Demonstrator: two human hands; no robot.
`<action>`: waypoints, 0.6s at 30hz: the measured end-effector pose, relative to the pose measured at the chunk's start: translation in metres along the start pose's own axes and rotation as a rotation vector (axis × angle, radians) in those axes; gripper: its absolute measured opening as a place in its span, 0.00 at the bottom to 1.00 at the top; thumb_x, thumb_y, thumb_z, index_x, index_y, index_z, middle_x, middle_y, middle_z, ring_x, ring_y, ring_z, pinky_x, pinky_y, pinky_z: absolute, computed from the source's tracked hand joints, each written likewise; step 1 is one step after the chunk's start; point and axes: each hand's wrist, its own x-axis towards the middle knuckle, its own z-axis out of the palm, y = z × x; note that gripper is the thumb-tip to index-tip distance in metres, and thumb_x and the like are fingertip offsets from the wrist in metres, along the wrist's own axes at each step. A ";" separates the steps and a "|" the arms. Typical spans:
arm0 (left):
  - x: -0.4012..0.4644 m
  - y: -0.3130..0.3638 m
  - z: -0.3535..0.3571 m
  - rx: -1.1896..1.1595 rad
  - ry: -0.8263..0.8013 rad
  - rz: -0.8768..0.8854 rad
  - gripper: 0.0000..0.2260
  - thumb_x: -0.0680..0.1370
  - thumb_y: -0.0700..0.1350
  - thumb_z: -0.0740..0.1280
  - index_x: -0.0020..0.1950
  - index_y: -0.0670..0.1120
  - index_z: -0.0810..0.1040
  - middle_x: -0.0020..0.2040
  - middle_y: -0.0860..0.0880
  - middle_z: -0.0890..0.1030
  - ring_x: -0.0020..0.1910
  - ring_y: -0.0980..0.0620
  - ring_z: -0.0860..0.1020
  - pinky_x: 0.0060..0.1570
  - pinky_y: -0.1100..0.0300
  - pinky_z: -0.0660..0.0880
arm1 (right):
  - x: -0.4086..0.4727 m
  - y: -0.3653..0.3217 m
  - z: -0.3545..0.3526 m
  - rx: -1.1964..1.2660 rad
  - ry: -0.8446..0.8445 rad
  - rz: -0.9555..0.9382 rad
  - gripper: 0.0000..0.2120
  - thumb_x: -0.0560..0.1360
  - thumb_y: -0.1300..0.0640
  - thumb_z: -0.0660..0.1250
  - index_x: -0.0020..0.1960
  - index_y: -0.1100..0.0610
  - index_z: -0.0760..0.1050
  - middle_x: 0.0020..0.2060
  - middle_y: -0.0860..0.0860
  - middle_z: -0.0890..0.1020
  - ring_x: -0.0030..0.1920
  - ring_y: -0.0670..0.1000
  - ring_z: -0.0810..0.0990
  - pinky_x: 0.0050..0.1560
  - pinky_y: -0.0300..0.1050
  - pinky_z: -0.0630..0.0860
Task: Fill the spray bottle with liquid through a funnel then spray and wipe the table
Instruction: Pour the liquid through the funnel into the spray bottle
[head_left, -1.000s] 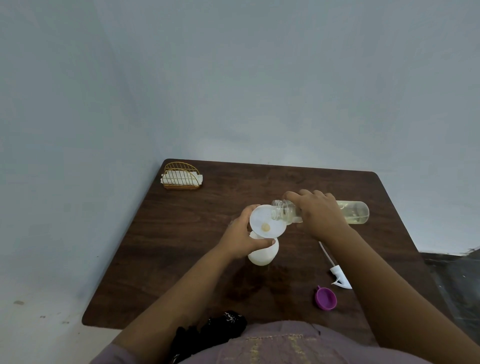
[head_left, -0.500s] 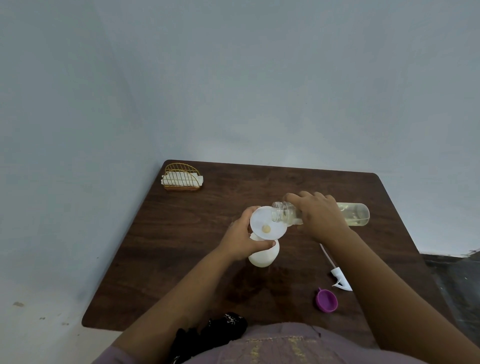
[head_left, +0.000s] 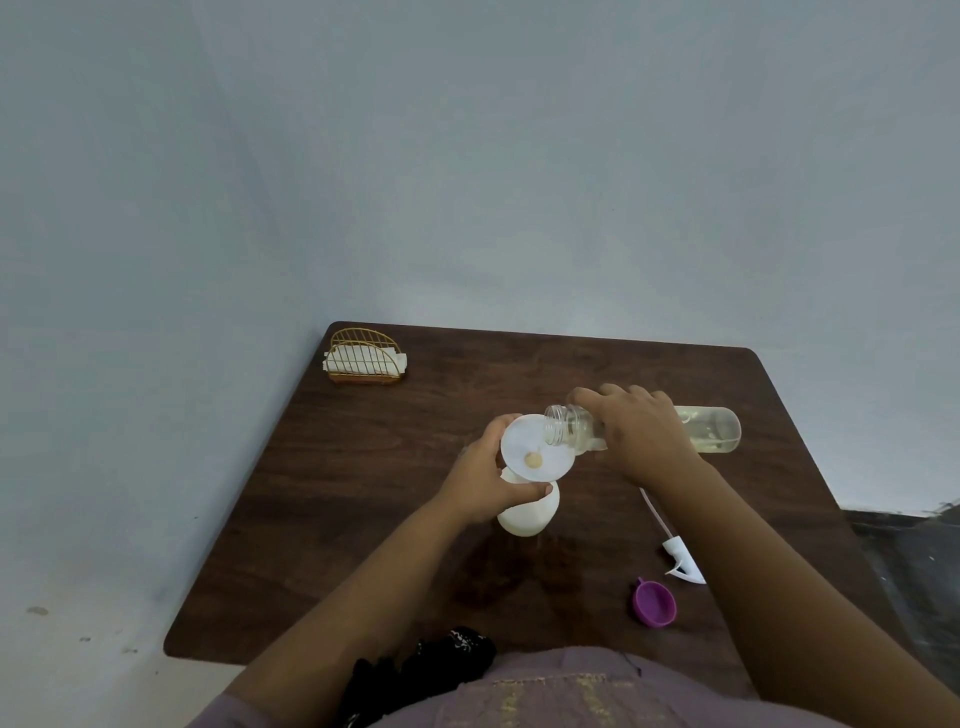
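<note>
1. The left hand (head_left: 485, 480) is curled around the neck of the white plastic spray bottle (head_left: 527, 512), which stands upright near the middle of the dark wooden worktop (head_left: 363, 519), and steadies the white round funnel (head_left: 535, 454) seated in its mouth.
2. The right hand (head_left: 636, 434) grips the clear plastic bottle of pale yellow liquid (head_left: 711, 428), tipped almost level with its open mouth over the funnel's right rim.
3. Pale liquid sits at the funnel's drain hole; filling appears under way, not finished.
4. Risk: the clear bottle's mouth is at the funnel's edge rather than its centre, so a faster tilt could send liquid over the rim onto the worktop.
5. Risk: the funnel looks tilted toward the camera; if the left hand loosens, it may tip or topple the spray bottle.
6. The white trigger sprayer head with its dip tube (head_left: 675, 551) and a purple plastic cap (head_left: 654, 603) lie near the right forearm; a careless sweep could knock them off the near edge.
7. Open room lies left and behind; the gold wire napkin holder (head_left: 366, 358) sits in the far-left corner, well apart.
</note>
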 end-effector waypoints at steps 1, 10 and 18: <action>0.000 0.000 0.000 0.000 -0.001 -0.001 0.39 0.65 0.52 0.79 0.72 0.56 0.65 0.67 0.55 0.74 0.65 0.50 0.74 0.62 0.45 0.77 | 0.000 0.000 0.000 0.000 -0.001 0.000 0.24 0.74 0.53 0.68 0.68 0.44 0.65 0.53 0.47 0.77 0.53 0.53 0.76 0.56 0.48 0.69; 0.000 -0.002 0.000 0.006 0.004 0.013 0.37 0.67 0.49 0.80 0.72 0.56 0.65 0.66 0.55 0.74 0.65 0.51 0.74 0.62 0.46 0.77 | -0.001 0.000 -0.001 -0.001 0.005 0.002 0.24 0.74 0.52 0.68 0.67 0.43 0.66 0.51 0.47 0.77 0.52 0.53 0.76 0.55 0.48 0.69; 0.002 -0.003 0.000 0.024 -0.003 0.020 0.38 0.67 0.51 0.79 0.72 0.58 0.64 0.66 0.58 0.73 0.64 0.53 0.73 0.62 0.47 0.77 | -0.003 0.001 -0.005 0.006 0.004 0.008 0.24 0.73 0.51 0.69 0.67 0.44 0.66 0.52 0.47 0.77 0.53 0.53 0.76 0.55 0.48 0.69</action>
